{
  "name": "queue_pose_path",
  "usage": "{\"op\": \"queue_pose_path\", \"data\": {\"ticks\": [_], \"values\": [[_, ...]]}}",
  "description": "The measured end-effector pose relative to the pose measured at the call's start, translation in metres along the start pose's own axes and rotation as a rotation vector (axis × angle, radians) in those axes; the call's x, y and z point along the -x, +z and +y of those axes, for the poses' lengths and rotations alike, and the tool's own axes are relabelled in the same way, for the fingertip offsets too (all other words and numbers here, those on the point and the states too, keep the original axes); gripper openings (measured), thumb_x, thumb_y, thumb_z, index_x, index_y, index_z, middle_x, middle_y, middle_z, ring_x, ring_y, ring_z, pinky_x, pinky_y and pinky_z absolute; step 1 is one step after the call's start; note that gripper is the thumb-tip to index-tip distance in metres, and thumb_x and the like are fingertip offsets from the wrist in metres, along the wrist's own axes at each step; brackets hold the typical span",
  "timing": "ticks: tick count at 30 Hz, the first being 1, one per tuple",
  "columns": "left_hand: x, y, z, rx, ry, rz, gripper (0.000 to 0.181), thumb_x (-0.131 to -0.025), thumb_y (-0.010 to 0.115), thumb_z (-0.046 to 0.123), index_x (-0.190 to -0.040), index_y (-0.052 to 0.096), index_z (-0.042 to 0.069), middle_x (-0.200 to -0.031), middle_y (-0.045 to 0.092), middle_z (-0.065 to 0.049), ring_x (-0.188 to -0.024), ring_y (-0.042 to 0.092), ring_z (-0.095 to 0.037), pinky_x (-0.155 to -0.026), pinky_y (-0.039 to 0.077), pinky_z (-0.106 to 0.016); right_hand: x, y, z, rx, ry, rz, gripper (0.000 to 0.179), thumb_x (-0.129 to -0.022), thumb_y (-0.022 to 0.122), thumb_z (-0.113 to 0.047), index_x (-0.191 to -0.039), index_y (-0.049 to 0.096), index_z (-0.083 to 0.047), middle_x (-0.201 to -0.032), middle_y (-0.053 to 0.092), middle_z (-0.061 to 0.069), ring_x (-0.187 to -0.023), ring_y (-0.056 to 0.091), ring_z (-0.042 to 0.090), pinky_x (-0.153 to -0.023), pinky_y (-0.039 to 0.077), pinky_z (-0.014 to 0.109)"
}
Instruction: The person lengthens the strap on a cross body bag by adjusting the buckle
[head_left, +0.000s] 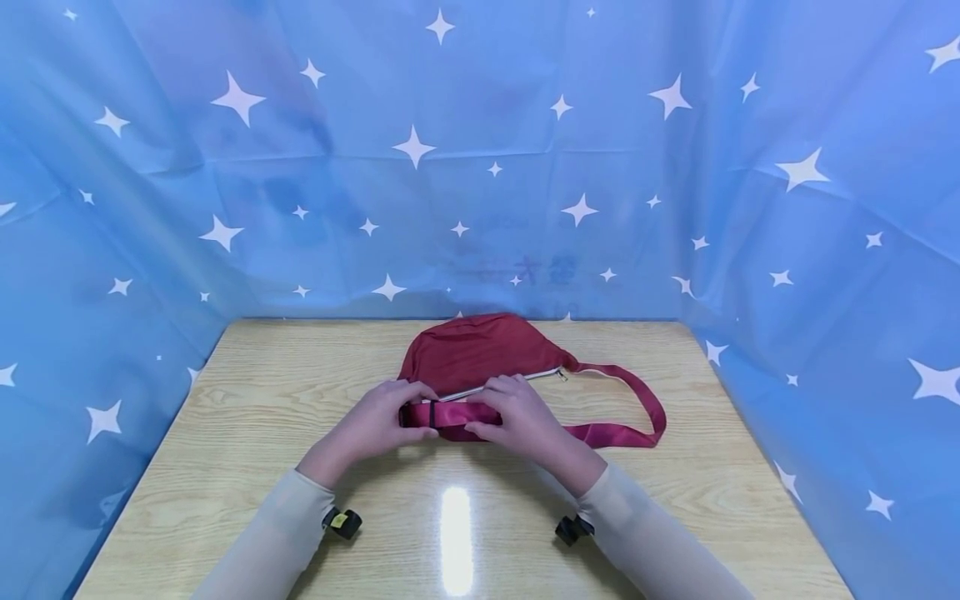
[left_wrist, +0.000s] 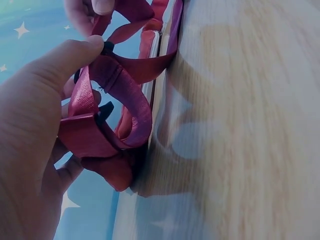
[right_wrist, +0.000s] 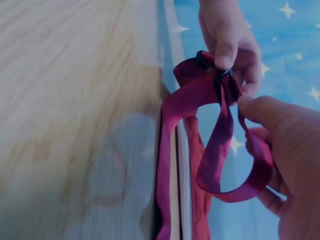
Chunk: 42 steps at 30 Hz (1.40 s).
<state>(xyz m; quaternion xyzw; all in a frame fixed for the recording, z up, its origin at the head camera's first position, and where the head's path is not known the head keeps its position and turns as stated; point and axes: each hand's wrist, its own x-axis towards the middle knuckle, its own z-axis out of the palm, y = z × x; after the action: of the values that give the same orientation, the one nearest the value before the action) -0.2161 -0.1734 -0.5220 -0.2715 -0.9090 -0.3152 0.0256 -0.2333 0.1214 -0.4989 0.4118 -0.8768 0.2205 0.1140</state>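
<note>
A dark red waist bag (head_left: 480, 354) lies toward the back of the table, with a silver zipper (head_left: 542, 374) along its front. Both hands are at its shiny red strap (head_left: 462, 413), in front of the bag. My left hand (head_left: 381, 422) pinches the strap beside a black plastic slider (right_wrist: 223, 76), thumb on the near side. My right hand (head_left: 525, 419) holds the strap a little to the right, between thumb and fingers. In the left wrist view, the strap bends into loops around a second dark fitting (left_wrist: 104, 113). Fingers partly hide both grips.
The rest of the strap (head_left: 654, 404) loops out on the table to the right of the bag. Under everything is a light wood-grain table (head_left: 300, 367). A blue curtain with white stars (head_left: 480, 100) surrounds its back and sides.
</note>
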Motion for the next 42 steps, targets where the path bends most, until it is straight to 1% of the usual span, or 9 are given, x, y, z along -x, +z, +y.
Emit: {"op": "queue_pose_path", "data": {"ticks": [6,10,14,19,21,25,31,35,42], "values": [[0.000,0.000,-0.001,-0.008,-0.003,-0.006,0.046,-0.091,0.094,0.044,-0.128,0.072,0.028,-0.106,0.067,0.013,-0.100,0.061,-0.013,-0.091,0.054,-0.044,0.005,0.000,0.003,-0.043,0.019,0.006,0.048,-0.091,0.094,-0.040,-0.128,0.079,-0.012,-0.113,0.072,0.000,-0.107,0.065,0.019,-0.097,0.053,0.043],[0.001,0.000,-0.001,-0.016,-0.001,-0.002,0.047,-0.090,0.095,0.044,-0.128,0.073,0.028,-0.100,0.064,0.014,-0.096,0.060,-0.012,-0.089,0.054,-0.043,0.013,-0.006,0.008,-0.135,0.091,0.001,0.059,-0.094,0.091,-0.041,-0.141,0.072,-0.012,-0.127,0.070,0.002,-0.121,0.063,0.021,-0.105,0.054,0.047],[0.001,0.000,-0.002,-0.022,-0.004,-0.004,0.047,-0.089,0.095,0.044,-0.128,0.073,0.028,-0.097,0.063,0.015,-0.094,0.058,-0.011,-0.088,0.053,-0.041,0.026,-0.013,0.021,-0.207,0.176,-0.017,0.056,-0.098,0.088,-0.032,-0.146,0.068,-0.012,-0.130,0.067,0.001,-0.122,0.063,0.023,-0.103,0.056,0.049],[0.002,0.001,-0.003,-0.015,-0.018,-0.011,0.047,-0.089,0.095,0.043,-0.128,0.073,0.027,-0.096,0.062,0.015,-0.093,0.058,-0.012,-0.087,0.052,-0.041,0.042,-0.011,0.035,-0.176,0.244,-0.097,0.045,-0.100,0.085,-0.023,-0.140,0.070,-0.008,-0.125,0.067,0.008,-0.110,0.068,0.028,-0.095,0.058,0.050],[0.002,0.001,-0.002,-0.016,-0.024,-0.011,0.048,-0.089,0.095,0.043,-0.128,0.073,0.026,-0.096,0.062,0.014,-0.093,0.057,-0.012,-0.087,0.052,-0.041,0.047,-0.007,0.039,-0.125,0.236,-0.143,0.042,-0.101,0.084,-0.022,-0.138,0.072,-0.007,-0.121,0.068,0.009,-0.105,0.067,0.027,-0.094,0.058,0.049],[0.002,0.000,-0.002,-0.024,-0.028,-0.017,0.048,-0.089,0.096,0.044,-0.128,0.074,0.025,-0.096,0.061,0.013,-0.093,0.057,-0.013,-0.086,0.051,-0.040,0.052,0.002,0.041,-0.044,0.202,-0.196,0.037,-0.100,0.085,-0.022,-0.134,0.076,-0.010,-0.113,0.067,0.003,-0.102,0.065,0.021,-0.093,0.058,0.045],[0.001,0.001,-0.002,-0.031,-0.007,-0.023,0.049,-0.089,0.095,0.043,-0.129,0.076,0.023,-0.094,0.061,0.015,-0.091,0.056,-0.011,-0.085,0.052,-0.039,0.054,0.008,0.041,-0.056,0.173,-0.164,0.024,-0.098,0.087,-0.017,-0.121,0.081,-0.010,-0.101,0.065,-0.003,-0.095,0.058,0.018,-0.085,0.053,0.038],[0.001,0.001,-0.002,-0.028,-0.007,-0.026,0.049,-0.089,0.096,0.042,-0.129,0.076,0.022,-0.094,0.060,0.015,-0.090,0.056,-0.011,-0.084,0.052,-0.038,0.055,0.010,0.040,-0.063,0.190,-0.158,0.020,-0.099,0.086,-0.017,-0.118,0.082,-0.011,-0.094,0.061,-0.005,-0.089,0.052,0.015,-0.079,0.049,0.035],[0.001,0.000,-0.002,-0.023,-0.007,-0.024,0.050,-0.089,0.096,0.042,-0.129,0.076,0.022,-0.095,0.061,0.015,-0.091,0.057,-0.011,-0.085,0.053,-0.039,0.052,0.011,0.032,-0.077,0.268,-0.161,0.020,-0.098,0.087,-0.016,-0.117,0.082,-0.011,-0.105,0.066,0.000,-0.101,0.060,0.020,-0.090,0.056,0.041]]}}
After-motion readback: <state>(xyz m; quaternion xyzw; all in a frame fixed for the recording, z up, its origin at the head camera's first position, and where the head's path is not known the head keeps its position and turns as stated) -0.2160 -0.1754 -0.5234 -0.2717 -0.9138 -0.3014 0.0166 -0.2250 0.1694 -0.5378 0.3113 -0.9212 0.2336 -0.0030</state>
